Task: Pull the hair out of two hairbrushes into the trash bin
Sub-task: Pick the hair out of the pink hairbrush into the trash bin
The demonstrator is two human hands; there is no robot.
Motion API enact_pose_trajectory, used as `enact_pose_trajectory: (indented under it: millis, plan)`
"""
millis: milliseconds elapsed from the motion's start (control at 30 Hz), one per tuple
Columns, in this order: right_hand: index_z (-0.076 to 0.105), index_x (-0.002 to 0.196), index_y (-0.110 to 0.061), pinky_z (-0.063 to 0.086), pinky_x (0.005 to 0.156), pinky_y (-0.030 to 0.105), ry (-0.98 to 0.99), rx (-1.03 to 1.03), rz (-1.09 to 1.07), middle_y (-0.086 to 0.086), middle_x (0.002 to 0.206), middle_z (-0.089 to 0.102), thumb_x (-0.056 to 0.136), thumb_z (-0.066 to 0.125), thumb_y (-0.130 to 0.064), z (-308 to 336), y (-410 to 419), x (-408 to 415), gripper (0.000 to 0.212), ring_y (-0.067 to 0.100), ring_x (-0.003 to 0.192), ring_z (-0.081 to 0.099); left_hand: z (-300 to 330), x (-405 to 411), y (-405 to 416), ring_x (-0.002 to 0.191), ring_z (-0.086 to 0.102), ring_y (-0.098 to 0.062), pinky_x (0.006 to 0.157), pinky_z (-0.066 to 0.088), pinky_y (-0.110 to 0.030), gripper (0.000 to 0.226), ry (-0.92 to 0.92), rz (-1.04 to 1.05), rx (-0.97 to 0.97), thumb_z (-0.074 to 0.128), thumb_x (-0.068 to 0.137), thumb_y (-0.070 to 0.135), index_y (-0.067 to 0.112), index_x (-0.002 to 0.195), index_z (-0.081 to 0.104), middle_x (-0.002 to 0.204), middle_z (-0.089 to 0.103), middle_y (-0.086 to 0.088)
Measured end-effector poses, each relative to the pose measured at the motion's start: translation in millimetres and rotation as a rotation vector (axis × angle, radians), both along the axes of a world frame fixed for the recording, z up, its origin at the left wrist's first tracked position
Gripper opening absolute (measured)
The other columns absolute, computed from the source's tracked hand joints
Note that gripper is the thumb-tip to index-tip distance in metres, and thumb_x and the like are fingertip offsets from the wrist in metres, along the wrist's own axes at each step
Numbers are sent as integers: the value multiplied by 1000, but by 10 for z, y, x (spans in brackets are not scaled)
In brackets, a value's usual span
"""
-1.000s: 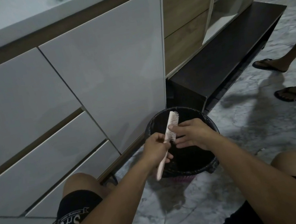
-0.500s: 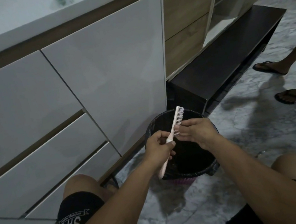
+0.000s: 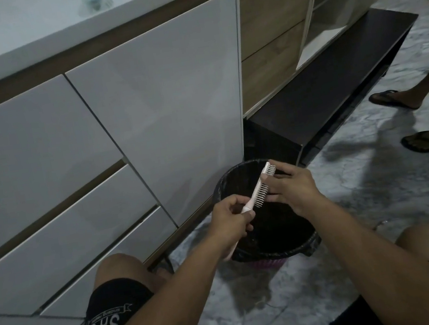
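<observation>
The pink hairbrush is held tilted between both hands, directly above the black-lined trash bin. The left hand is clenched around its handle, the handle's end poking out below the fist. The right hand rests its fingertips against the bristles, which face right; whether they pinch any hair cannot be told.

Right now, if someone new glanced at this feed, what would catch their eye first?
The pale pink hairbrush held over the black trash bin at centre: the left hand grips its handle, and the right hand has fingers at the bristles. Next, the grey cabinet fronts behind, and another person's sandalled feet at right.
</observation>
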State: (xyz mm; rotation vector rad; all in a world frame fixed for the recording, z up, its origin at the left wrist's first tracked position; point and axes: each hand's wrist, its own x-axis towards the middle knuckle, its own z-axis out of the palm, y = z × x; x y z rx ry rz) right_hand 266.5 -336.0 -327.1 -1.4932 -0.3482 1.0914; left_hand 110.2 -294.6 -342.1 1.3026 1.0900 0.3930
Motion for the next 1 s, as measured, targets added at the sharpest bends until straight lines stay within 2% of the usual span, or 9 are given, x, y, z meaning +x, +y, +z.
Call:
enact_pose_trajectory:
  millis: [133, 233, 300, 400, 500, 633, 767, 900, 1000]
  plan:
    - [67, 114, 2, 64, 67, 36, -50, -11, -151, 18, 97, 73, 82, 75, -2, -23, 38, 4, 33, 29, 84, 75, 37, 14, 21, 52, 58, -13, 45, 43, -23, 18, -22, -10, -12, 62, 86, 2, 16, 98, 66, 83, 63, -3]
    - [71, 93, 0, 63, 71, 37, -72, -44, -225, 17, 92, 74, 82, 75, -3, -27, 47, 23, 12, 25, 78, 75, 78, 34, 26, 50, 58, -14, 45, 44, -24, 18, -46, 5, -23, 62, 87, 1, 13, 99, 65, 81, 62, -2]
    - [71, 85, -3, 62, 75, 37, -105, -93, -282, 15, 92, 73, 83, 73, -2, -43, 55, 64, 4, 22, 78, 74, 88, 29, 36, 51, 58, -13, 46, 45, -24, 17, -42, 8, -19, 62, 87, 1, 15, 97, 65, 82, 61, -2]
    - [69, 91, -9, 61, 80, 38, -126, -133, -358, 10, 99, 70, 88, 68, -7, -62, 80, 114, 4, 19, 86, 71, 63, 10, 44, 52, 58, -12, 46, 44, -24, 18, -25, 0, -15, 62, 87, 2, 19, 95, 65, 85, 62, -2]
    - [69, 105, -14, 61, 79, 35, -103, -48, -263, 2, 99, 69, 91, 67, -15, -34, 66, 76, 15, 15, 92, 68, 39, 7, 17, 50, 56, -11, 43, 41, -22, 20, -9, 1, -9, 62, 86, 3, 21, 91, 65, 84, 63, -2]
    - [73, 90, -7, 61, 68, 28, -207, -75, -232, 8, 93, 71, 86, 70, -5, -14, 49, 61, 5, 18, 87, 70, 44, -21, 2, 54, 57, -11, 44, 43, -20, 18, 33, -51, 32, 63, 87, 4, 19, 96, 67, 85, 65, -3]
    - [68, 79, -10, 62, 72, 33, -235, -126, -314, 7, 91, 69, 88, 69, -7, -71, 90, 59, 9, 20, 87, 70, 41, -1, 0, 54, 57, -11, 44, 43, -19, 17, 58, -80, 42, 60, 89, 6, 15, 102, 66, 88, 64, -4]
    - [65, 86, -14, 60, 69, 32, -113, -147, -424, 1, 95, 64, 92, 64, -15, -91, 106, 105, 7, 15, 88, 67, 63, 13, 26, 52, 60, -15, 45, 48, -24, 18, 21, -52, -57, 52, 93, 6, 7, 111, 57, 98, 64, -10]
    - [65, 92, -16, 58, 67, 29, -159, -157, -274, -1, 95, 62, 95, 61, -18, -70, 99, 127, 6, 15, 91, 64, 79, -17, 57, 52, 62, -18, 44, 49, -26, 18, 6, -51, -100, 46, 96, 6, 3, 113, 52, 95, 64, -12]
